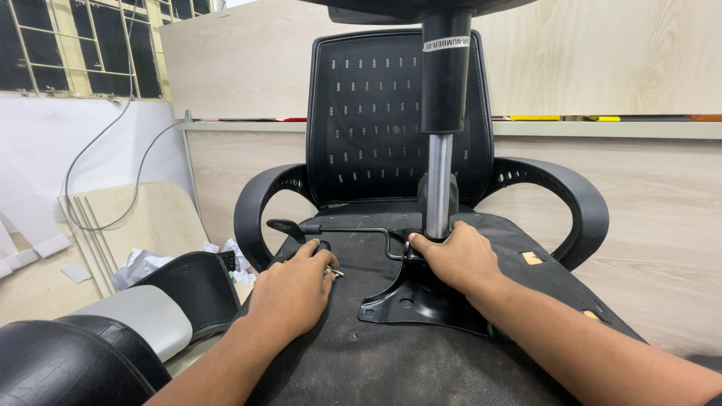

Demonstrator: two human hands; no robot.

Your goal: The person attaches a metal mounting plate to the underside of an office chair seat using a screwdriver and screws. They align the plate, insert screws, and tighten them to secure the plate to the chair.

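A: Which step is seen?

B: The plate (421, 297) under the upturned seat (421, 361) is being fastened, it seems. A small screw (332, 271), left of the plate, is pinched by the left hand (293, 289). The column (438, 192), rising from the plate, is clasped at its foot by the right hand (455, 259).

A: What is called for next?

B: Probably the screw is to be lined up with a hole in the plate.

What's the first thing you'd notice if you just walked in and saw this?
An upside-down office chair fills the middle, its shiny metal post sticking straight up from a black plate on the seat's underside. The right hand rests at the post's foot, and the left hand presses on the seat beside it, with something small and metal at its fingers.
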